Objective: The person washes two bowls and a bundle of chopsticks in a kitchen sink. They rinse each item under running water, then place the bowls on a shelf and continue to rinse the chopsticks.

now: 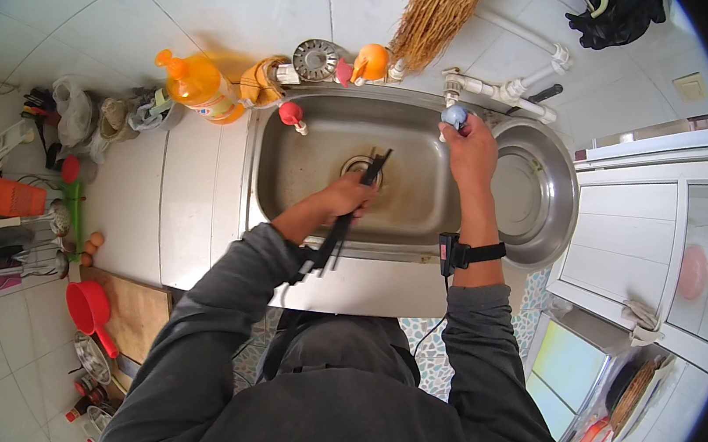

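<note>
My left hand (345, 197) is closed around a bundle of black chopsticks (338, 232), held over the steel sink basin (304, 195) near its drain. At the sink's back right corner, my right hand (471, 144) has its fingers on the blue-grey handle of a tap (454, 115). Whether water runs from it cannot be told. Another tap with a red handle (290, 114) reaches over the back left of the basin. A steel sink strainer (315, 60) stands behind the rim.
A round steel basin (567, 201) adjoins the sink on the right. Left of the sink, an orange detergent bottle (201, 86) stands at the back. Further left are a red dipper (88, 306), a wooden board (131, 309) and several eggs (89, 247). A straw broom (439, 13) hangs behind.
</note>
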A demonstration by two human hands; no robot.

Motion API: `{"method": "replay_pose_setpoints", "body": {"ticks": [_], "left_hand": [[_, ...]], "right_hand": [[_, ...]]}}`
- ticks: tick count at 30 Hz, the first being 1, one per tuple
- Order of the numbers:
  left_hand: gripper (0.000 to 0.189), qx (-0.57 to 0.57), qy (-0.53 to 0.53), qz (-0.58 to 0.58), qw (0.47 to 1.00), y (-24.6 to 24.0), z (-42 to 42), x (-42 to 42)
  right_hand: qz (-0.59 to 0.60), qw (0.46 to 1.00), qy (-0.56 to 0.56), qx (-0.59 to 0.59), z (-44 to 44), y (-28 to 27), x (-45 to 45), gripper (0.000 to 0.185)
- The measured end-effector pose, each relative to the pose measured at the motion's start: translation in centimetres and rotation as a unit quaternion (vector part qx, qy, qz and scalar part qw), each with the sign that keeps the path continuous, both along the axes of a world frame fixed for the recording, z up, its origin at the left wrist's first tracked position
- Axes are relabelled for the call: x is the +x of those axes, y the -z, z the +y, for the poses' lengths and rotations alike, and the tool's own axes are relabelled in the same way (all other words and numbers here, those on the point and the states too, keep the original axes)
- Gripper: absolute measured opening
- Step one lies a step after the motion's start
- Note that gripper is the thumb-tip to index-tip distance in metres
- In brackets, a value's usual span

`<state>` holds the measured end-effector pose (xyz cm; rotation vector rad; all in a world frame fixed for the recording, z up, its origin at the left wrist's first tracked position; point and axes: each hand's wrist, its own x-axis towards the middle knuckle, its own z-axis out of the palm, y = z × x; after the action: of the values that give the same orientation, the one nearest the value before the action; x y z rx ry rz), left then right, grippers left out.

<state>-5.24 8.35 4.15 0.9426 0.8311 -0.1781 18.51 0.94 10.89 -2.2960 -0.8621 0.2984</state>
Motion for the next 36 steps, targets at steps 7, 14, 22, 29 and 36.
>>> {"method": "replay_pose_setpoints", "body": {"ticks": [7,14,22,29,36], "left_hand": [[0.012,-0.090,-0.030,-0.021,0.995,1.9,-3.4,10.2],[0.015,-0.105,-0.069,-0.014,0.992,2.8,-3.6,12.7],[0.014,-0.123,-0.110,-0.034,0.986,3.8,-3.1,13.7],[0.011,-0.078,-0.180,-0.081,0.977,6.0,-2.3,14.6],[0.017,-0.174,-0.245,-0.113,0.947,7.1,-2.6,15.9]], "right_hand": [[-0.018,0.999,-0.043,-0.011,-0.3,0.0,1.6,0.030],[0.002,0.996,-0.090,-0.013,-0.5,-0.8,2.7,0.029],[0.051,0.997,-0.056,-0.017,-1.0,-0.9,2.0,0.043],[0.167,0.985,-0.009,-0.031,-7.9,5.4,-3.2,0.067],[0.382,0.923,-0.048,-0.013,-10.3,13.3,-3.7,0.047]]}}
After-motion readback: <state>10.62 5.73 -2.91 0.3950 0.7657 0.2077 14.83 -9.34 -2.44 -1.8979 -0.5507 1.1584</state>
